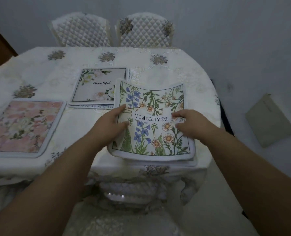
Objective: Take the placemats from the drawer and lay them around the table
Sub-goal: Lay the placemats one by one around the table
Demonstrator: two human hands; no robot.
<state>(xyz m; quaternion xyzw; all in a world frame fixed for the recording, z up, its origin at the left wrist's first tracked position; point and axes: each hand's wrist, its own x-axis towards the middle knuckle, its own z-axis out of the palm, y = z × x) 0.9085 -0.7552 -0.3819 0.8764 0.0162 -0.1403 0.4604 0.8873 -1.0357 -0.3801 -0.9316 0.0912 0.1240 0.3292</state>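
Already laid: pink floral fabric placemat (24,126); grey floral stack (98,86) waits — left hand (109,124), right hand (190,124) pinch wildflower-printed placemat (151,120).

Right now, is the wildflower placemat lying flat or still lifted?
Partly lifted: the wildflower placemat has its far edge curling upward, while the left hand and right hand hold its sides.

Both hands hold the wildflower placemat (155,120) at the counter's (183,68) near edge: the left hand (109,124) pinches its 9 o'clock edge, and the right hand (190,124) rests curled at 3 o'clock. The "Beautiful" placemat (97,86) lies at 11 o'clock, the pink placemat (22,126) at 9 o'clock.
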